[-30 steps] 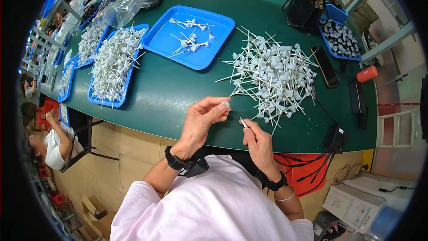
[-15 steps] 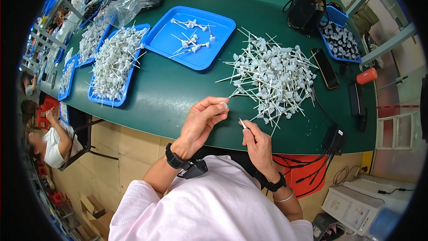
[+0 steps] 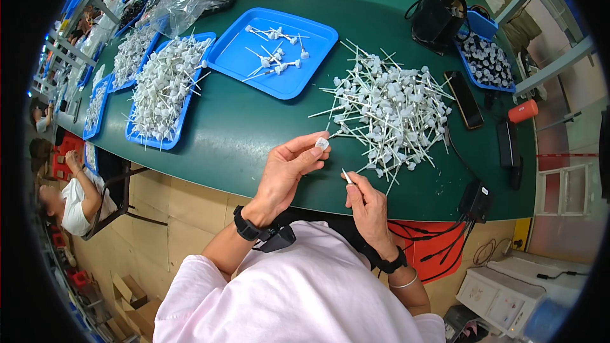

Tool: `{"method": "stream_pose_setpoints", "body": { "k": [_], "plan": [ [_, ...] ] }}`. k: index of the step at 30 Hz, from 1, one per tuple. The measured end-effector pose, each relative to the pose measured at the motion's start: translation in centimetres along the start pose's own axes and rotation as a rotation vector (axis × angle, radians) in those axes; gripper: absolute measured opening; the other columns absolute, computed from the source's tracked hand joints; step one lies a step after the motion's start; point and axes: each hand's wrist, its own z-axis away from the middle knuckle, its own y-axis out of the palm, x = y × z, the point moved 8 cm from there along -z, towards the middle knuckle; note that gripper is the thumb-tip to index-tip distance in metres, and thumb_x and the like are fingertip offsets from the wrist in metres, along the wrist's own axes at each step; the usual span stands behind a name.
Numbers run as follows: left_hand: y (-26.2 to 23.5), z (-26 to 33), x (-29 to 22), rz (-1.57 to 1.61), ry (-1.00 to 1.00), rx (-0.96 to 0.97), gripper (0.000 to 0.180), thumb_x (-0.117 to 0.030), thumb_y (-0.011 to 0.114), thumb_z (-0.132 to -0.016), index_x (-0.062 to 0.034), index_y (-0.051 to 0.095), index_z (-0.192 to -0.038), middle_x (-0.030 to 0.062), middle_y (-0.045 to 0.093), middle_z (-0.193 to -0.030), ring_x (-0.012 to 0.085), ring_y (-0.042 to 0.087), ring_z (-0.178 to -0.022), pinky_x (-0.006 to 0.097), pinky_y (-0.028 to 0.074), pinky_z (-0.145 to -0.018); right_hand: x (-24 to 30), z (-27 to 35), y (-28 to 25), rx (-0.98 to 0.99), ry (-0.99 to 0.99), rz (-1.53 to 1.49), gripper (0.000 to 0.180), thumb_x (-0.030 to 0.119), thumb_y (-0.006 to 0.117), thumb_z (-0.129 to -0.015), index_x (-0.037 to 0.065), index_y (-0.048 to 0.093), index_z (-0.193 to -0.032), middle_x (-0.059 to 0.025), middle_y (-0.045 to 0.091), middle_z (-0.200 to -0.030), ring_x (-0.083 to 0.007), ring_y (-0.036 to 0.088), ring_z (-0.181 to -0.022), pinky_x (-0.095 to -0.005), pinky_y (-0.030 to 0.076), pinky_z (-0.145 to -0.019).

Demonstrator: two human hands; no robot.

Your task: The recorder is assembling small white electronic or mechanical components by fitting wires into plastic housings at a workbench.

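Through the head camera I see a smooth, dark-green worktop. On it lie a loose heap of white, thin-stemmed pieces, a wide, shallow blue plastic tray left of that, and, just right of the heap, a flat, black, rectangular phone.

By all appearances a small-parts assembly workshop: beyond the right hand a heap of white stemmed parts covers some of a long green worktable; beyond and left of the left hand, blue trays hold more such parts, with plastic bags past them; farther left a co-worker sits by the table, and far right of both hands stands a grey metal frame
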Motion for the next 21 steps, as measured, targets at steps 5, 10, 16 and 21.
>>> {"method": "stream_pose_setpoints", "body": {
  "k": [5, 10, 16, 21],
  "plan": [
    [-0.3, 0.2, -0.4, -0.068, 0.068, -0.024, 0.032, -0.007, 0.066, -0.089, -0.0006, 0.063, -0.120, 0.0089, 0.069, -0.102, 0.0134, 0.065, -0.091, 0.024, 0.054, -0.079, 0.0, 0.0, 0.0, 0.000, -0.011, 0.005, 0.027, 0.016, 0.052, -0.099, -0.001, 0.061, -0.117, -0.0045, 0.055, -0.064, -0.0096, 0.052, -0.055, -0.0250, 0.040, -0.051],
    [-1.0, -0.6, -4.4, -0.309, 0.314, -0.089, 0.031, -0.011, 0.068, -0.089, -0.0010, 0.065, -0.118, 0.0058, 0.069, -0.100, 0.0094, 0.062, -0.089, 0.023, 0.052, -0.078, 0.1, 0.2, -0.1, -0.015, -0.025, -0.013, 0.025, 0.014, 0.052, -0.098, -0.001, 0.061, -0.116, -0.0039, 0.054, -0.063, -0.0090, 0.051, -0.054, -0.0245, 0.039, -0.051],
    [-5.7, -7.2, -13.4, -0.988, 0.773, -0.338, 0.054, -0.012, 0.069, -0.086, -0.0098, 0.050, -0.136, 0.0153, 0.054, -0.133, 0.0234, 0.053, -0.117, 0.034, 0.047, -0.092, 0.4, 0.3, -0.2, -0.006, -0.085, -0.019, 0.025, 0.014, 0.053, -0.098, -0.002, 0.060, -0.116, -0.0064, 0.056, -0.066, -0.0120, 0.053, -0.055, -0.0268, 0.042, -0.052],
    [-1.0, -5.7, -8.4, -1.145, 0.704, -0.036, 0.022, -0.003, 0.067, -0.083, -0.0055, 0.070, -0.104, 0.0065, 0.070, -0.097, 0.0172, 0.064, -0.088, 0.031, 0.051, -0.077, 0.2, 0.4, -0.4, -0.017, -0.091, -0.018, 0.026, 0.013, 0.055, -0.097, -0.003, 0.058, -0.117, -0.0125, 0.062, -0.075, -0.0202, 0.060, -0.057, -0.0322, 0.047, -0.053]
  ]
}}
